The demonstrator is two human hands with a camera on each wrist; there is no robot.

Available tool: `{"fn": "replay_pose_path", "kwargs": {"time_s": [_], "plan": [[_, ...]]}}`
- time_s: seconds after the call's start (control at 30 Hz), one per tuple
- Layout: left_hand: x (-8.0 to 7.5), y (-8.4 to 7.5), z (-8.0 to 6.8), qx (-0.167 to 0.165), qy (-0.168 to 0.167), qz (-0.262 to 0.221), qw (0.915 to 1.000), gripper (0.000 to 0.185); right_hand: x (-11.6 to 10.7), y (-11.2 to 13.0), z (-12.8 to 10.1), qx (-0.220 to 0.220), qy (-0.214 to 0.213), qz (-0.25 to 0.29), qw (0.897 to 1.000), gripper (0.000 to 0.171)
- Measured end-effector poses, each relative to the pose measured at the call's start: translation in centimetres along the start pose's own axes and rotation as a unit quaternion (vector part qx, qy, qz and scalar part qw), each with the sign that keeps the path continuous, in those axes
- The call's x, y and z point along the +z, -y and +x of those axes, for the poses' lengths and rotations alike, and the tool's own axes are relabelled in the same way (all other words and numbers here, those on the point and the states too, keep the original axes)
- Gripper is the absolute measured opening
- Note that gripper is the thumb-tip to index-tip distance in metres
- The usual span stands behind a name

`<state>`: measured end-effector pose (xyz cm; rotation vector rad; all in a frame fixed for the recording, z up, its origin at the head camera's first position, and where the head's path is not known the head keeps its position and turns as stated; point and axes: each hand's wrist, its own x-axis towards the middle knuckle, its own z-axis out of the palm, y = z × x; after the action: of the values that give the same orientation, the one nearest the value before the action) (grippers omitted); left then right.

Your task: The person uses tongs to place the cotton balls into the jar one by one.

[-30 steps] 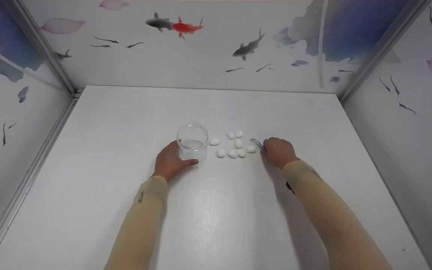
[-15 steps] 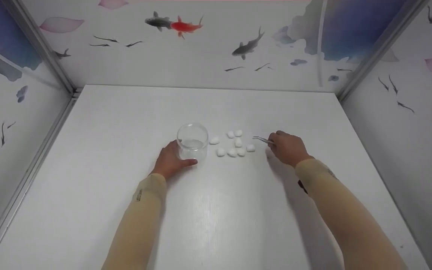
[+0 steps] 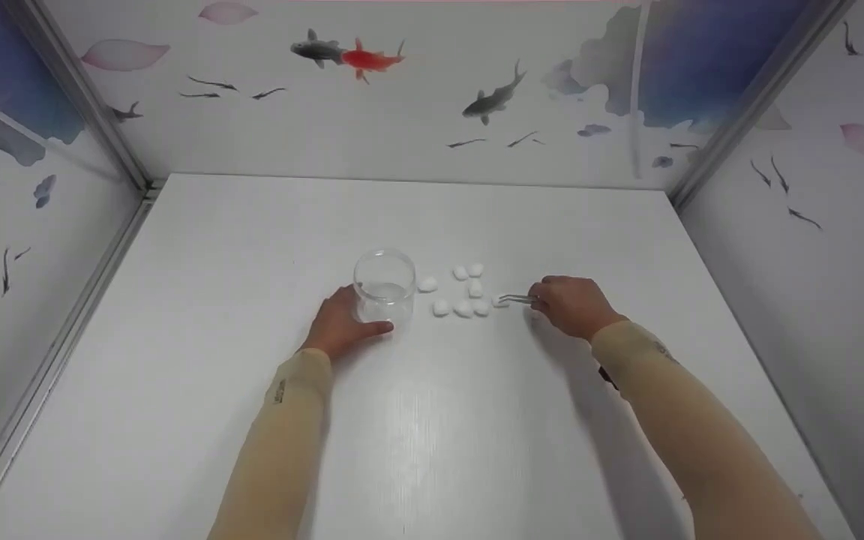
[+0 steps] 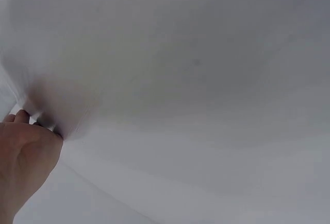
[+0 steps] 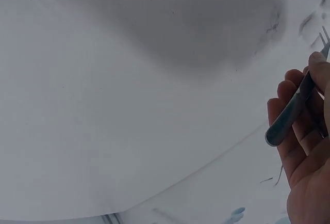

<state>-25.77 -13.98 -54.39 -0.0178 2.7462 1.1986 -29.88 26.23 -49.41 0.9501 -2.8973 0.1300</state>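
From the head camera, the left hand [image 3: 338, 328] wraps its thumb and fingers round the base of a clear glass jar [image 3: 385, 286] standing upright near the middle of the white table [image 3: 177, 375], a grip that looks meant to steady it. At three o'clock from the jar lies a loose cluster of cotton balls [image 3: 464, 291], some touching, one just beside the jar's wall. The right hand [image 3: 571, 305] pinches metal tweezers [image 3: 517, 299] that point toward nine o'clock, their tips at the cotton ball [image 3: 500, 301] at the cluster's three-o'clock edge; whether the tips have closed on it is too small to tell. The low, nearly level hold seems to suit a sideways approach. Open table spreads toward six and twelve o'clock, and the fish-printed walls [image 3: 402, 112] stand well apart from both hands. The left wrist camera shows only the heel and thumb of the left hand [image 4: 23, 157] at eight o'clock against a blurred pale surface; the jar itself cannot be made out. The right wrist camera shows the right hand [image 5: 307, 146] at four o'clock, fingers curled round the shaft of the tweezers [image 5: 291, 110], whose blunt rear end juts toward the lens, with bare white table [image 5: 103, 105] from nine to twelve o'clock.
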Motion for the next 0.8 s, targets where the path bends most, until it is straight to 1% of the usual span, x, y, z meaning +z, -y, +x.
{"fn": "replay_pose_path", "kwargs": {"time_s": [0.13,0.27,0.4,0.47,0.6,0.8], "plan": [[0.0,-0.3,-0.2,0.005,0.001,0.002,1.0000,0.100,0.4,0.1,-0.1,-0.006,0.001,-0.006,1.000,0.011],[-0.1,-0.3,-0.3,0.007,-0.003,0.002,1.0000,0.100,0.7,0.3,0.1,-0.015,-0.012,-0.010,1.000,0.007],[0.0,0.1,-0.1,-0.007,-0.001,0.002,1.0000,0.101,1.0,0.4,0.3,-0.024,-0.026,-0.019,0.999,0.005],[0.1,0.2,0.1,-0.009,-0.001,0.004,1.0000,0.101,1.1,0.5,0.3,-0.025,-0.033,-0.024,0.999,0.005],[0.3,0.4,0.3,-0.005,-0.004,-0.002,1.0000,0.102,0.9,0.4,0.3,-0.025,-0.052,-0.030,0.998,0.007],[0.2,0.6,0.4,-0.003,-0.002,0.005,1.0000,0.104,-0.1,0.1,0.5,-0.030,-0.082,-0.029,0.996,0.011]]}}
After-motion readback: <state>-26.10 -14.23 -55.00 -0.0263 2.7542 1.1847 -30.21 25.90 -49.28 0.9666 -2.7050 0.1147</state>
